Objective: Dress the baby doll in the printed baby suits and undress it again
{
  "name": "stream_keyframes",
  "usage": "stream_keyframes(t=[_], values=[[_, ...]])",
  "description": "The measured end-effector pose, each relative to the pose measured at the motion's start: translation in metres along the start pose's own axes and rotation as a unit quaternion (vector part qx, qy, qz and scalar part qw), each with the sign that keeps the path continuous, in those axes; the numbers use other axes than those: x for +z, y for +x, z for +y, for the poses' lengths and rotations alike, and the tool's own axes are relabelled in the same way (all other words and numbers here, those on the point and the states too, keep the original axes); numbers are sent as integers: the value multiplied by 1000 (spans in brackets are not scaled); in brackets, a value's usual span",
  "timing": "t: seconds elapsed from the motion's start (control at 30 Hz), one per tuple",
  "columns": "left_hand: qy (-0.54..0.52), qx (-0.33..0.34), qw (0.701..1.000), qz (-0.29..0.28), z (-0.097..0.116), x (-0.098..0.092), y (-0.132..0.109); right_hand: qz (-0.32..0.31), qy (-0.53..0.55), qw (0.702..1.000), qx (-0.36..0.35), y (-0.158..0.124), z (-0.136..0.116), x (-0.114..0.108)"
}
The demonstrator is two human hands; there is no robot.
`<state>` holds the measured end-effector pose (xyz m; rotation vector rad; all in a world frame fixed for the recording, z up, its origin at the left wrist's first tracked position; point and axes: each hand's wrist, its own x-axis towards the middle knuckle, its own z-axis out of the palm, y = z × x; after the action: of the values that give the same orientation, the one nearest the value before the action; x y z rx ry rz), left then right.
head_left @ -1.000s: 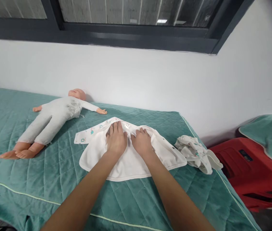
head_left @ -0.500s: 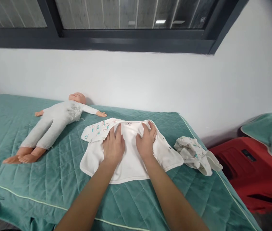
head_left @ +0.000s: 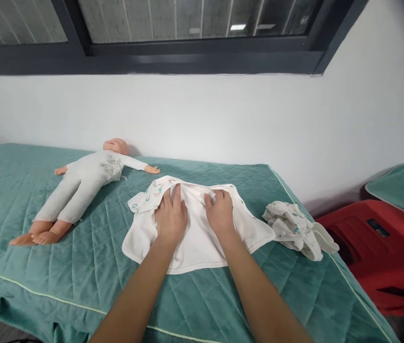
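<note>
A small white baby shirt lies spread on the bed, its plain inner side facing up. A printed part with blue-green figures is folded at its upper left. My left hand rests on the shirt with fingers stretched out, their tips at the folded upper edge. On the other side, my right hand has its thumb and bent fingers closed on cloth near the neckline, where the fabric is bunched up. A crumpled printed baby garment lies right of the shirt, near its corner.
A baby doll with a white cloth body lies on its back at the left. Green quilted bedding covers the bed, against a white wall below a dark-framed window. Beyond the right edge stands a red plastic object.
My right hand has drawn its fingers together on the cloth, and the shirt's upper right edge has crumpled and shifted. My left hand stays nearly in place. The view has moved slightly.
</note>
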<state>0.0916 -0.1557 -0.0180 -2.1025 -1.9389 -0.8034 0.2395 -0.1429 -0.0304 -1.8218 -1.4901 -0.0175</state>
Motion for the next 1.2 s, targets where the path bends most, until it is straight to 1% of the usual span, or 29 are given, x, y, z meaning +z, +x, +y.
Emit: stream_keyframes(t=[0.1, 0.23, 0.33, 0.47, 0.63, 0.73, 0.9, 1.0, 1.13, 1.2], values=[[-3, 9, 1000, 0, 0, 1, 1, 34, -7, 999, 2, -3, -5, 1], [-1, 29, 1000, -4, 0, 4, 2, 50, -35, 998, 19, -8, -13, 0], [5, 42, 999, -24, 0, 6, 2, 56, -46, 997, 22, -9, -12, -1], [20, 46, 996, -74, 0, 8, 10, 29, -64, 998, 4, -8, -6, -5], [18, 57, 992, -110, -5, 12, 33, 14, -71, 997, -9, -5, 0, -4], [8, 73, 990, -124, -8, 20, 46, 2, -71, 997, -1, -4, 3, 0], [-20, 76, 977, -200, -12, 35, 52, -43, -92, 994, 35, 0, 7, 2], [-30, 76, 970, -228, -15, 40, 59, -76, -115, 990, 37, 11, 10, 1], [-29, 79, 963, -256, -19, 46, 81, -129, -131, 982, 40, 36, 16, 6], [-29, 82, 962, -260, -18, 52, 91, -141, -140, 979, 52, 46, 18, 12]])
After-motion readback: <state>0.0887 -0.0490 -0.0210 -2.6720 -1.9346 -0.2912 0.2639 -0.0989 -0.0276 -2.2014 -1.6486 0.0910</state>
